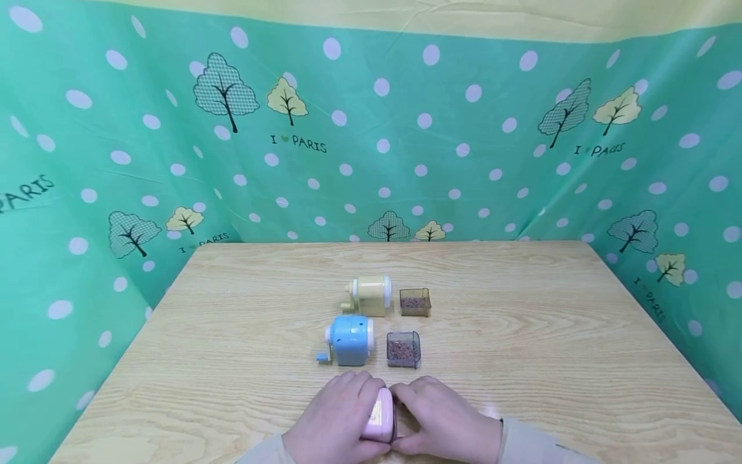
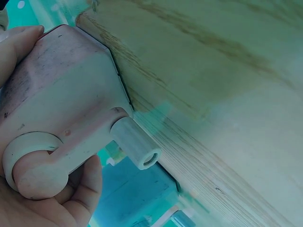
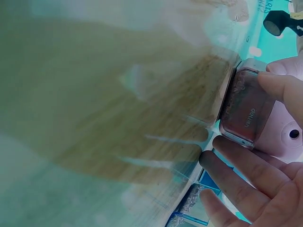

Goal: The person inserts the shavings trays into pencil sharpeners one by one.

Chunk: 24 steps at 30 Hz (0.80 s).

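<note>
Left hand (image 1: 339, 415) grips the pink pencil sharpener (image 1: 378, 419), right hand (image 1: 446, 422) pinches its shavings drawer (image 3: 244, 111); light, stiff plastic, I'd guess, so hold the body (image 2: 61, 101).

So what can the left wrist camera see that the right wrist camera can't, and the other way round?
Only the left wrist view shows the crank on the pink sharpener and the handle on the blue sharpener.
Only the right wrist view shows the round hole, the lettering on the dark drawer, and part of a tray of shavings.
Both show the pink sharpener and the table.
</note>
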{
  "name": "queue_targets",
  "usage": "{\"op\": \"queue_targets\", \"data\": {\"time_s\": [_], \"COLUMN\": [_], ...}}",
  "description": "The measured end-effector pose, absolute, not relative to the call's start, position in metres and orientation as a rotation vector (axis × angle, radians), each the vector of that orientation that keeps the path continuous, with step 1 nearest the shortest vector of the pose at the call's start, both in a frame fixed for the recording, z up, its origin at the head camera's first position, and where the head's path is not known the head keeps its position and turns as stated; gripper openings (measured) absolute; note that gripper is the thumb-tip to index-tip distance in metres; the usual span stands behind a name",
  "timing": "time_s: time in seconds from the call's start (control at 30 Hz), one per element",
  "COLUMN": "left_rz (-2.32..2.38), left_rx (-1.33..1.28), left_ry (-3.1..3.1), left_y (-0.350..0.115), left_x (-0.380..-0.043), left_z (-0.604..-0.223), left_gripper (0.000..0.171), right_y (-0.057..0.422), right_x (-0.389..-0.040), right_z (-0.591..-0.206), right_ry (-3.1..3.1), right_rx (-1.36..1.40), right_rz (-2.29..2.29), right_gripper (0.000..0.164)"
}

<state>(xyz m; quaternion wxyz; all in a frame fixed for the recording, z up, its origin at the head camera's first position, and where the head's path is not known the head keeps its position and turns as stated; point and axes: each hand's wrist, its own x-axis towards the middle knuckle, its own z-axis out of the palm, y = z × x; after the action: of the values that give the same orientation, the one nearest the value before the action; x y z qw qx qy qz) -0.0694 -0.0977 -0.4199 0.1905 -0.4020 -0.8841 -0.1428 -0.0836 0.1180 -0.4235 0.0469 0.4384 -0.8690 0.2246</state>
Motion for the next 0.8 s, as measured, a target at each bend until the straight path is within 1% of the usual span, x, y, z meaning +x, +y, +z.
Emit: {"op": "queue_targets", "data": {"time_s": [0.57, 0.8], "left_rz": [-0.412, -0.407], "left_rx": [-1.137, -1.137], "left_ry": [-2.473, -2.475], "left_y": [-0.0981, -0.0981], "left_x": [-0.0695, -0.0698], "left_z": [-0.4196, -0.4198], "left_gripper": [0.063, 0.064], "right_y": [0.1137, 0.1144], "right_x": [-0.0843, -0.0846], "right_z": [-0.4244, -0.4245], "right_ry": [-2.610, -2.611], "right_rx": [1.365, 1.360], "right_rz": [0.665, 0.662], "right_gripper": [0.038, 0.039]}}
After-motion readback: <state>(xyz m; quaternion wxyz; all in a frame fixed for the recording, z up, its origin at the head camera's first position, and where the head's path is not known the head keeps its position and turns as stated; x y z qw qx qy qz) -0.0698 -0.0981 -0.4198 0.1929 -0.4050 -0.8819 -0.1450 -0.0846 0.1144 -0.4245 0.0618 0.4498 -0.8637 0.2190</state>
